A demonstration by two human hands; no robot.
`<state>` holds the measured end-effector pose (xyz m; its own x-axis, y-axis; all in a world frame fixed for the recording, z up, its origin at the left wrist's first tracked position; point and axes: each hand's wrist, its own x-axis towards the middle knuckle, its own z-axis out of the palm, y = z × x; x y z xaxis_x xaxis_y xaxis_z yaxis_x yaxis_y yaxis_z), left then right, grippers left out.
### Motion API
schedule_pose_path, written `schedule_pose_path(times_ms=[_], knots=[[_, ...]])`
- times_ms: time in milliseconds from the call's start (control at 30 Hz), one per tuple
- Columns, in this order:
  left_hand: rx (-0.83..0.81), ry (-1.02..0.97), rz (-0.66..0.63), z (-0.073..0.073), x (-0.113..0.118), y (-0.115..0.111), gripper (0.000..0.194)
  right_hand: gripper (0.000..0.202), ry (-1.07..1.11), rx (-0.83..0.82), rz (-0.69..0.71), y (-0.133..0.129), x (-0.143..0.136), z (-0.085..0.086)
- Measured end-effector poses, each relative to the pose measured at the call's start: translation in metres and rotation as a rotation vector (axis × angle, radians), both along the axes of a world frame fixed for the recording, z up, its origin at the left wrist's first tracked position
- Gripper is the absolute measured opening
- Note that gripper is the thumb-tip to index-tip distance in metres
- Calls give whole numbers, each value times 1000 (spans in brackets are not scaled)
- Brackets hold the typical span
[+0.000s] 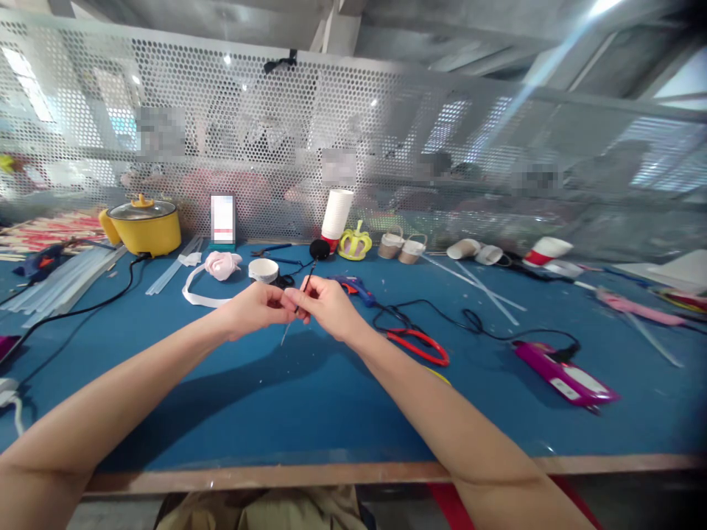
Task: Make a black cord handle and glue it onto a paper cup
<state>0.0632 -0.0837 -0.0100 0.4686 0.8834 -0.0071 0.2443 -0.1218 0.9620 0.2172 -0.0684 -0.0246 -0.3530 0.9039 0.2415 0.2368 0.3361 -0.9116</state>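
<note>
Above the blue table, my left hand (pixel 257 305) and my right hand (pixel 330 303) meet with fingertips pinched together on a thin stick (pixel 309 277). The stick leans, its dark upper part topped by a round black ball (pixel 319 249) and its pale thin lower end poking out below my fingers. Both hands are closed, and my fingers hide the stick's middle. Just left of it stands a roll of white tape (pixel 264 271). A blue glue gun (pixel 356 289) lies close behind my right hand, and a white ribbon with a pale pink fabric rose (pixel 221 265) lies beyond my left.
At the back stand a yellow pot (pixel 144 227), a stack of paper cups (pixel 337 213), a yellow crown-shaped piece (pixel 354 243) and small baskets (pixel 391 244). Red-handled scissors (pixel 418 346) and a purple power strip (pixel 564 374) with a black cord lie to the right. Clear glue sticks (pixel 63 283) lie left.
</note>
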Motion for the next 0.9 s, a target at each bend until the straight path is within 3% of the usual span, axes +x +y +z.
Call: schedule_pose_path(times_ms=[300,900], knots=[[-81,-61,-99,-7,-7,7,20,33,99,-100,267,2,6,8],[-90,-42,-118,0,-10,7,16,32,109,-149,229,2,6,7]])
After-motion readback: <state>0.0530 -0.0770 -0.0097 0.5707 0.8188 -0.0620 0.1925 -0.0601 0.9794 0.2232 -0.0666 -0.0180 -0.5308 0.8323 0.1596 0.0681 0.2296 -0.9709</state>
